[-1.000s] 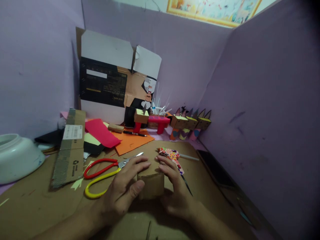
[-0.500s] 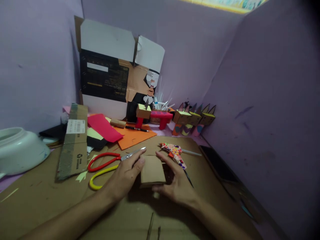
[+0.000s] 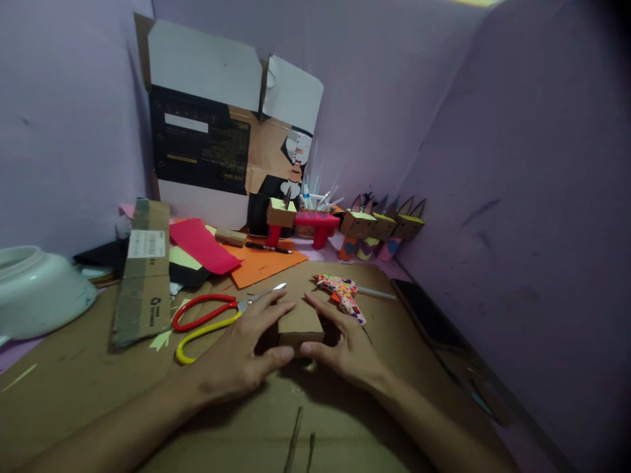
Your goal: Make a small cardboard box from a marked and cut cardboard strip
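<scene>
A small brown cardboard box (image 3: 300, 323) sits low over the table between my two hands. My left hand (image 3: 251, 341) grips its left side, fingers at the back edge and thumb at the front. On the right side, my right hand (image 3: 348, 345) holds it the same way, thumb against the front face. The box's underside is hidden. Scissors (image 3: 207, 314) with one red and one yellow handle lie just beyond my left hand. A glue gun (image 3: 342, 292) with a colourful patterned cover lies past my right fingertips.
Brown cardboard (image 3: 89, 407) covers the table. At left are a white ceramic bowl (image 3: 44, 295) and a cardboard strip (image 3: 145, 276); coloured sheets (image 3: 266, 266) lie behind. Several box-headed figures (image 3: 359, 226) line the back right. A dark flat object (image 3: 426, 315) lies by the right wall.
My left thumb has moved from the box's top edge down to its front. The box has tilted so its front face shows more. The view has shifted slightly.
</scene>
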A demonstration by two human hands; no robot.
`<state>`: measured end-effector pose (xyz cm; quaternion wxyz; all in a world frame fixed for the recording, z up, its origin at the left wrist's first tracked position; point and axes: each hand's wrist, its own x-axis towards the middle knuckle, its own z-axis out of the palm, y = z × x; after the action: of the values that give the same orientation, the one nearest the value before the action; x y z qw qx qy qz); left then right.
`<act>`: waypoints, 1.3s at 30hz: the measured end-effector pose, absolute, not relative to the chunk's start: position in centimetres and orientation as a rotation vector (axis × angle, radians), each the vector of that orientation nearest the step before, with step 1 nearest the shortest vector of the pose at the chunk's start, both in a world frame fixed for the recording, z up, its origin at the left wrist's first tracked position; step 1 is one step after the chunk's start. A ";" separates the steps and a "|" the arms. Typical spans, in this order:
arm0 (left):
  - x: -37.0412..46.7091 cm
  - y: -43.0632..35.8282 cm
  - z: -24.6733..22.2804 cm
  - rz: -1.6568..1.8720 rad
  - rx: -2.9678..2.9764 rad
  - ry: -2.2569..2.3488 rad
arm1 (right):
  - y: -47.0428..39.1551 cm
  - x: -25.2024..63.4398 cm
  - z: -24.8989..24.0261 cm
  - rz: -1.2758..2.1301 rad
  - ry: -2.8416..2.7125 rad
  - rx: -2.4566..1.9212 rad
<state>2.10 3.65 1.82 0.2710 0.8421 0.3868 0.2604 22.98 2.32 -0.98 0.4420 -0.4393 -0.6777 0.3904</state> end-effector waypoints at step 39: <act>1.5 1.9 -0.1 1.087 2.667 0.847 | -0.3 23.2 -0.3 0.367 -1.854 -0.784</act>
<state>1.53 1.88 -0.09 0.0698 0.8862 0.2815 0.3613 23.17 -0.34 -0.33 0.5206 -0.3273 -0.7736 0.1532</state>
